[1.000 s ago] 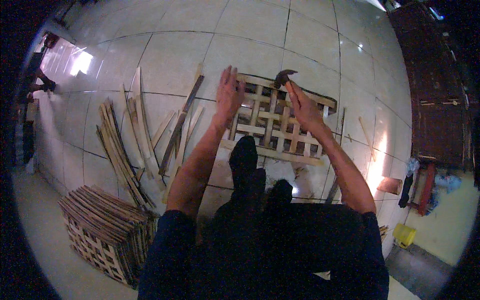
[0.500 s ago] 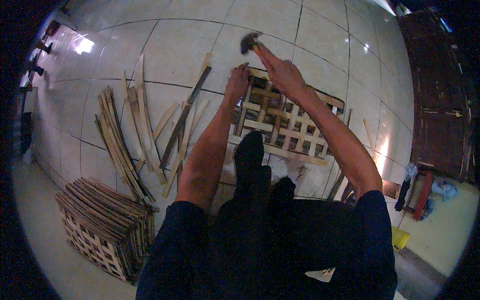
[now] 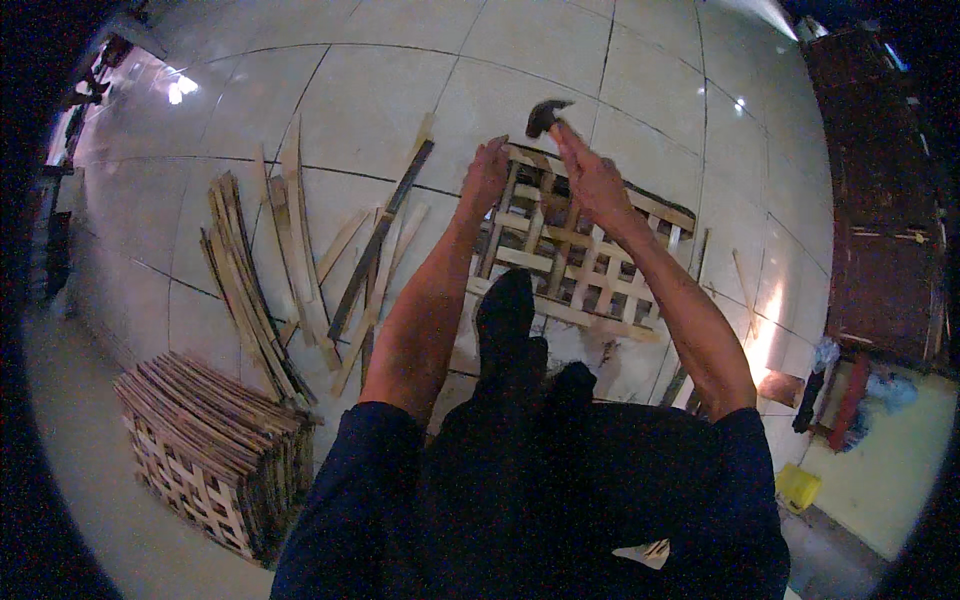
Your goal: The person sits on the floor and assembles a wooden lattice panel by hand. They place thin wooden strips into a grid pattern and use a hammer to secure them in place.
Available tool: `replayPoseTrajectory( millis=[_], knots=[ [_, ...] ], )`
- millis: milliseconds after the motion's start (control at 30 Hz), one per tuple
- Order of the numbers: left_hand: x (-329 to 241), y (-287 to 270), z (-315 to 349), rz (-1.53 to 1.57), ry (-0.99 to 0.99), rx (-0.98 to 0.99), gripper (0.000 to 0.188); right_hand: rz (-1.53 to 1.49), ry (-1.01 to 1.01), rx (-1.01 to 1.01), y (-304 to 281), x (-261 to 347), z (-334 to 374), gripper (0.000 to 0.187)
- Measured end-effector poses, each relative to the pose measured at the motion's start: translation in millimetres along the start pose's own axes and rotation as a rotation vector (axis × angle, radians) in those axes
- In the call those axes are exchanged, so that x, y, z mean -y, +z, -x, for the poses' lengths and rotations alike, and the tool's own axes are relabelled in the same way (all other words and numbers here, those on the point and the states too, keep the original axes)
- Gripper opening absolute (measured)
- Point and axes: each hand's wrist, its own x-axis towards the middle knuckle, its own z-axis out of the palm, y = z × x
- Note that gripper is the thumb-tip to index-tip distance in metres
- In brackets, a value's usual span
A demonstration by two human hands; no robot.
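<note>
A woven lattice panel of flat wooden slats [image 3: 560, 262] lies on the tiled floor in front of me. My left hand [image 3: 487, 172] is closed at its far left corner, fingers bent against the frame; the exact fingertip contact is too small to see. In my right hand [image 3: 597, 188] is a claw hammer [image 3: 546, 117], gripped by its handle. Its dark head is just beyond the panel's far edge, near the left hand. My right forearm covers part of the panel's right side, and my dark-covered foot [image 3: 505, 300] overlaps its near edge.
Loose wooden slats [image 3: 245, 285] are spread on the floor to the left. Nearer on that side stands a stack of lattice panels [image 3: 205, 450]. A dark wooden door [image 3: 885, 200] is at the right, with a yellow container [image 3: 798, 487] nearer me.
The hammer and my right hand have come nearer and slightly to the right. My left hand stays at the panel's corner. The whole view has shifted slightly.
</note>
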Motion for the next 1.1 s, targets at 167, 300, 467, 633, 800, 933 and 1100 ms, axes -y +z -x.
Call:
replayPoseTrajectory(
  millis=[167,300,467,633,800,933,1100],
  knots=[
    [15,2,-9,-0.303,-0.100,0.137,0.039,-0.111,-0.032,0.048,29,1,16,0.047],
    [-26,-3,-5,-0.081,-0.322,0.138,0.047,-0.207,0.000,-0.118,8,5,69,0.054],
    [-71,-30,4,-0.009,-0.417,-0.015,0.058,-0.176,0.168,-0.465,11,-78,190,0.047],
    [-90,-56,41,-0.037,-0.445,-0.027,0.054,-0.014,0.516,-0.684,47,-182,343,0.043],
    [-91,-44,64,0.113,-0.345,-0.049,0.035,-0.014,0.649,-0.571,67,-185,337,0.044],
    [-75,-36,65,0.122,-0.329,-0.036,0.036,-0.047,0.632,-0.529,69,-183,319,0.044],
    [-72,-24,62,0.009,-0.341,-0.008,0.035,-0.085,0.638,-0.509,68,-184,307,0.044]
  ],
)
